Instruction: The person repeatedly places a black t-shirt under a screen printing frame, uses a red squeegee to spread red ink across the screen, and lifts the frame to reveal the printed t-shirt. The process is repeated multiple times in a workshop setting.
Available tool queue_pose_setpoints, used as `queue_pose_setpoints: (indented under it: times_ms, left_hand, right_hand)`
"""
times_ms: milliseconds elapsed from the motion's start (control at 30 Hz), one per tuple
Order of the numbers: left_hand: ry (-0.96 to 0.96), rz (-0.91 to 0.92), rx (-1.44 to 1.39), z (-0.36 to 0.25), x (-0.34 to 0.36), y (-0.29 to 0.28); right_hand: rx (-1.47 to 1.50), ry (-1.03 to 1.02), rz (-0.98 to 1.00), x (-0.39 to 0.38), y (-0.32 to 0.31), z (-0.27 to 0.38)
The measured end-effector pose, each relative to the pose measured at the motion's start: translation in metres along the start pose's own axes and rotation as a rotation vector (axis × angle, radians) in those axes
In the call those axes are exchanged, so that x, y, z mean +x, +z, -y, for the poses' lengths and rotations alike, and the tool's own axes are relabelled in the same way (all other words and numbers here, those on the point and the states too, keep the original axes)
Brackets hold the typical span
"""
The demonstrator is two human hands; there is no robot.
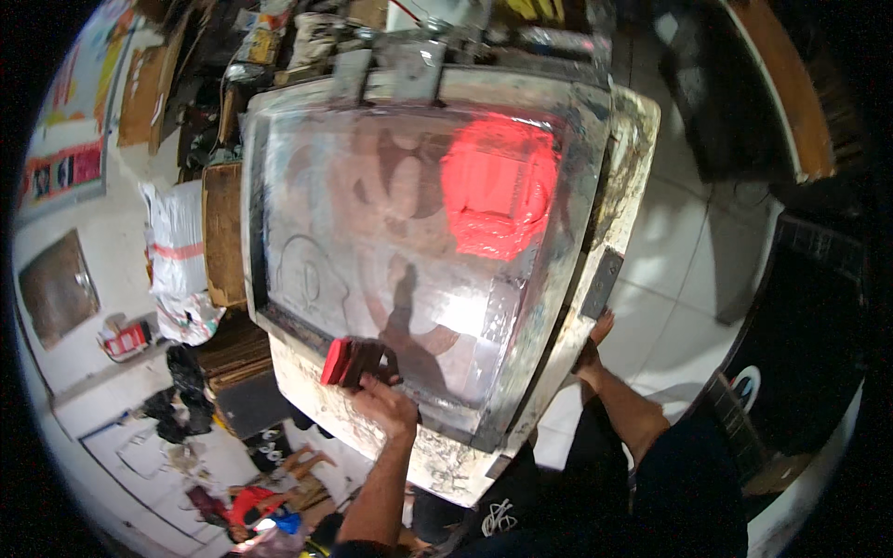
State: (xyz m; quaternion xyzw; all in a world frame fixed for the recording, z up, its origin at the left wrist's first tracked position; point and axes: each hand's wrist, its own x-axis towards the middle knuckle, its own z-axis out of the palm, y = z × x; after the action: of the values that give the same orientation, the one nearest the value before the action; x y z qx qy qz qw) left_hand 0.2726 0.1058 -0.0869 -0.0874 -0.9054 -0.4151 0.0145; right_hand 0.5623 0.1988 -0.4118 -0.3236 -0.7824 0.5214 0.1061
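My left hand [386,406] is closed around a dark squeegee [370,361] whose near-left end is coated in red ink. The squeegee is over the near edge of a screen printing frame [584,214]. Inside the frame, the translucent mesh [316,219] shows curved stencil shapes. A thick patch of bright red ink [499,186] lies at the mesh's far right, away from the squeegee. My right hand [597,342] is at the right side of the frame, by a dark metal plate [603,282]; its fingers are mostly hidden.
Metal hinge clamps [419,73] hold the frame's far edge. Beneath it lies a stained white board [446,465]. White sacks [175,237] and stacked cardboard [237,349] stand at the left. A person in red [253,505] is on the floor at lower left. A dark cabinet [791,325] stands right.
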Motion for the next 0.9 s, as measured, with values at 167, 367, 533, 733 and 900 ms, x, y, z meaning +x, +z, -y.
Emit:
queue_pose_setpoints:
  times_ms: [167, 367, 533, 733, 900]
  left_hand:
    - [0.059, 0.022, 0.039, 0.002, 0.003, 0.003]
    - [0.161, 0.032, 0.061, -0.021, 0.008, -0.002]
    - [0.18, -0.059, -0.415, -0.054, 0.023, -0.067]
    - [0.201, 0.045, -0.909, -0.098, 0.05, -0.243]
    - [0.272, 0.07, -0.992, -0.104, 0.018, -0.341]
  right_hand:
    - [0.034, 0.288, -0.111, -0.028, -0.142, 0.072]
    - [-0.119, 0.166, -0.241, -0.05, -0.283, 0.228]
    - [-0.182, -0.154, -0.084, -0.069, -0.318, 0.393]
    - [0.104, -0.378, 0.238, -0.053, -0.2, 0.497]
    - [-0.012, -0.304, 0.453, -0.009, -0.065, 0.495]
